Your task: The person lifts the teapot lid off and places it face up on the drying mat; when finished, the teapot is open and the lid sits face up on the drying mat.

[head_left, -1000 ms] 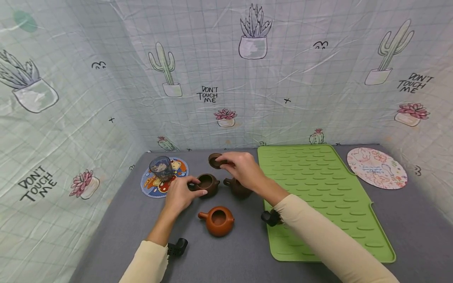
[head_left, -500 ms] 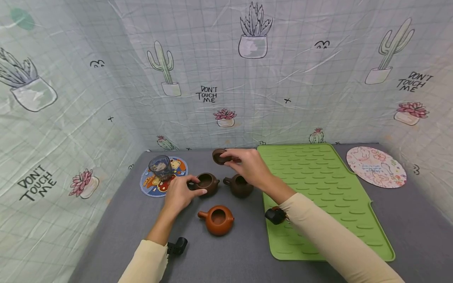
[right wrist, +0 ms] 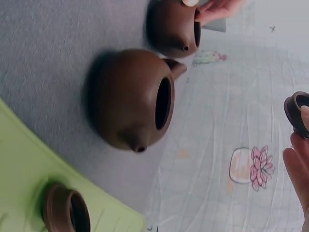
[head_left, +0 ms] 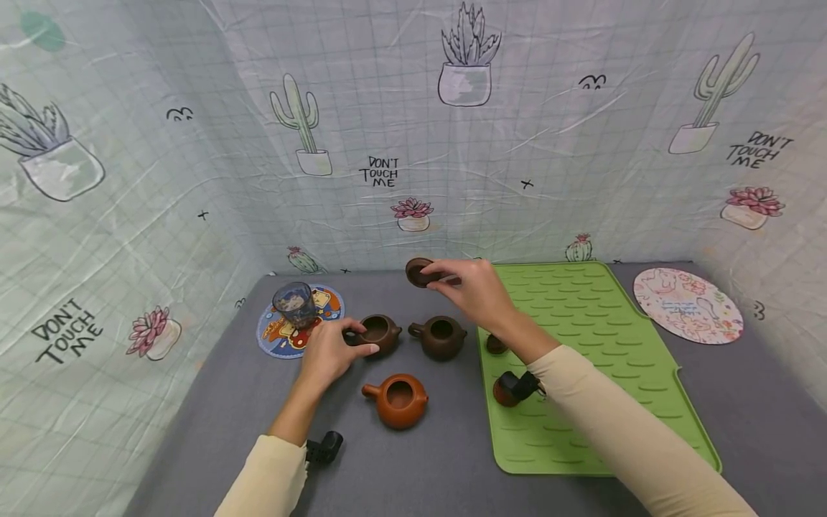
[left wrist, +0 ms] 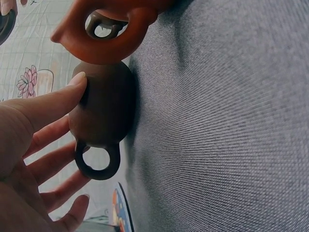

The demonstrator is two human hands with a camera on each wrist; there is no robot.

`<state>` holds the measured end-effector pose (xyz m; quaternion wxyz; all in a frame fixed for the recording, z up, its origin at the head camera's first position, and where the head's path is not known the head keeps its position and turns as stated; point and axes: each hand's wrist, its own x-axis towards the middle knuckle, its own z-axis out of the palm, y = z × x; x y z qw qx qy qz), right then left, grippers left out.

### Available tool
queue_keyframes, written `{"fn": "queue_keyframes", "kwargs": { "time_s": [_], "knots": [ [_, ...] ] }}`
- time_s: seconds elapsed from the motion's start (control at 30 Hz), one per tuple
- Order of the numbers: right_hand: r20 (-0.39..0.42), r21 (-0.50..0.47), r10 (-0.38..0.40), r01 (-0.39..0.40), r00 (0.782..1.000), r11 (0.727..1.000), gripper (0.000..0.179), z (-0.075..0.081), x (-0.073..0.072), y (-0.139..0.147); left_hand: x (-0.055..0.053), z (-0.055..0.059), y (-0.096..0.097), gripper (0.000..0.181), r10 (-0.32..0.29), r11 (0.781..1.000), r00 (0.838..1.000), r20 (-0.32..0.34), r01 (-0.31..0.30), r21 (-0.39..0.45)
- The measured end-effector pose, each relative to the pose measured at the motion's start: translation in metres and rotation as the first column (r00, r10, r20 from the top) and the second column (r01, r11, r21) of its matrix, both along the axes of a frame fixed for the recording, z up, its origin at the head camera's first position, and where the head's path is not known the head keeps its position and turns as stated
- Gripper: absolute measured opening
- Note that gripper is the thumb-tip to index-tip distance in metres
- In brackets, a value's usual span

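My left hand [head_left: 328, 353] holds a small dark brown teapot [head_left: 390, 342] that stands lidless on the grey cloth. In the left wrist view the thumb presses on its body [left wrist: 106, 106], the other fingers reaching behind it. Raised behind the teapots, my right hand [head_left: 477, 289] pinches a dark brown teapot lid [head_left: 416, 268], its hollow underside turned into view. A second dark brown teapot [head_left: 442, 352] sits open to the right, spout pointing right. Nearer me is an orange clay teapot [head_left: 402, 414], also uncovered.
On the green ribbed mat [head_left: 581, 337], a dark brown lid [head_left: 495, 344] and an orange-brown lid [head_left: 504, 394] lie near the left edge. A glass [head_left: 294, 305] rests on a colourful round mat [head_left: 271, 343] at left. A pink floral mat [head_left: 688, 305] lies far right.
My right hand has lifted the lid up and to the right, away from the left teapot, uncovering the view of the second brown teapot. The left hand stays put.
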<state>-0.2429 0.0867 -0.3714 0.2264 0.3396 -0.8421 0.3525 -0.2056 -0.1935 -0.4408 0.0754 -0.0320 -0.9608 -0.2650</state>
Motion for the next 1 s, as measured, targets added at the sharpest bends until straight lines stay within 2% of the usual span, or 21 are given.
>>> {"fn": "queue_keyframes", "kwargs": {
  "time_s": [0.57, 0.77, 1.0],
  "knots": [
    [-0.014, 0.035, -0.051, 0.052, 0.999, 0.998, 0.023, 0.013, -0.009, 0.029, 0.001, -0.001, 0.001, 0.036, 0.014, 1.000, 1.000, 0.003, -0.014, 0.004],
    [-0.001, 0.071, -0.083, 0.083, 0.997, 0.994, 0.024, 0.011, -0.010, 0.038, 0.001, -0.001, -0.001, 0.036, 0.011, 1.000, 1.000, 0.005, -0.011, 0.008],
    [0.006, 0.057, -0.103, 0.103, 0.995, 0.993, 0.024, 0.008, -0.013, 0.048, 0.001, -0.001, 0.001, 0.036, 0.011, 1.000, 1.000, 0.008, -0.011, 0.007]
  ]
}}
